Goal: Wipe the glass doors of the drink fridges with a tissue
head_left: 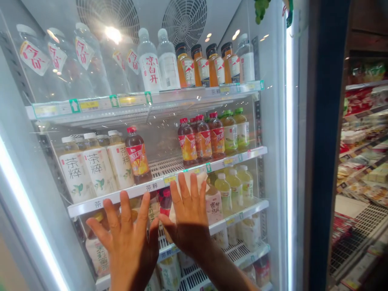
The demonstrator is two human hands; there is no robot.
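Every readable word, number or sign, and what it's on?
"今矿": clear bottles
"白开", first character unclear: water bottle
"茶粹": white bottles, shelf strip
"冰红茶": red-capped bottle
"绿茶": green-capped bottle
"茉莉…": lower bottle
White arrows: green tags
Price tags, other labels: too small, blurred

the one camera rides on the person's head, facing forward, close up to a lit drinks cooler (275, 161), seeing the top shelf (188, 96) from underneath and lower shelves (239, 157) from above. it's tipped, so they climb rightward; the left hand (129, 238) and right hand (190, 210) loom nearest, bottom of view, shop racks (360, 178) far right.
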